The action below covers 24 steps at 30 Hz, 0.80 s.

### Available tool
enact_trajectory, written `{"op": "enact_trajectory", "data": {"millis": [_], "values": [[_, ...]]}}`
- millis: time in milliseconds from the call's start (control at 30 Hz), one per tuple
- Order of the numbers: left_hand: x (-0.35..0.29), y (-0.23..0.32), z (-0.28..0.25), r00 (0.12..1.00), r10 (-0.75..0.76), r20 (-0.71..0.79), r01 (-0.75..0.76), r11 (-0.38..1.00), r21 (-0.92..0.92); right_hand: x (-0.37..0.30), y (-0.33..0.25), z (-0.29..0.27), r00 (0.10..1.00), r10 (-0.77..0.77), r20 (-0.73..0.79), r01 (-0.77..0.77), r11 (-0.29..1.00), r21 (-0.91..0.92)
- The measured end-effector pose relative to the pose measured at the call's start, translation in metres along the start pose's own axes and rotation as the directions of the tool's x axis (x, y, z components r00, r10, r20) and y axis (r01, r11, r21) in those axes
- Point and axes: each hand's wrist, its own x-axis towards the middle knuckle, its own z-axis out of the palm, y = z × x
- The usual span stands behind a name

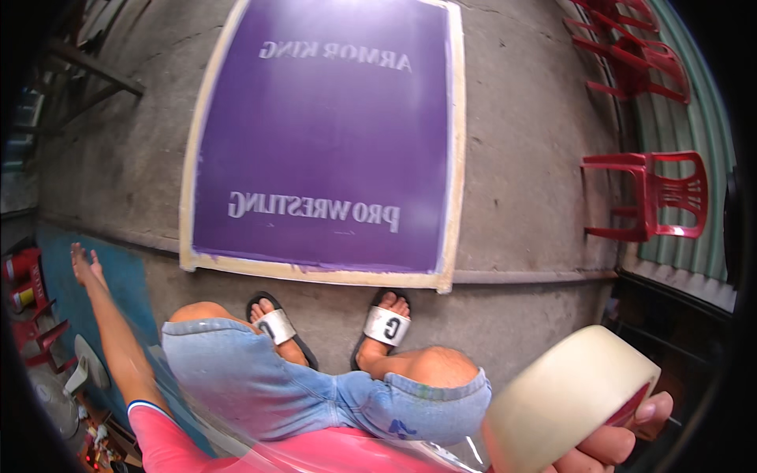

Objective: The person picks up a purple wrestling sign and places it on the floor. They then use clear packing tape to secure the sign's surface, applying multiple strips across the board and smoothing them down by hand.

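My right hand [623, 437] grips a large roll of clear packing tape [564, 394] close up at the lower right, its fingers curled round the far side and partly hidden. A transparent band of tape [260, 456], hard to follow, runs from the roll's side across my lap toward my left arm. My left hand [87, 265] is stretched out far to the left, fingers apart; nothing shows clearly in it. In front of my feet lies a screen-printing frame [453, 158] with a pale border, purple mesh [323, 142] and mirrored pale lettering.
Red plastic chairs [643, 197] stand along the corrugated green wall [694, 126] on the right. The frame's near end overhangs a low concrete step [536, 276]. At the left are a blue floor patch [118, 276], a fan [93, 363] and red chairs [43, 335].
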Motion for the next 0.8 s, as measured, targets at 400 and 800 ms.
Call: {"op": "enact_trajectory", "data": {"millis": [400, 800], "values": [[-0.058, -0.026, 0.034, 0.998, -0.053, -0.036, 0.049, 0.991, -0.125, 0.000, 0.005, 0.017, 0.977, -0.146, -0.153, 0.174, 0.967, 0.187], [-0.059, -0.006, 0.028, 0.999, -0.016, 0.037, 0.021, 0.992, -0.124, -0.062, 0.134, 0.101, 0.800, 0.270, -0.536, -0.363, 0.929, -0.072]]}}
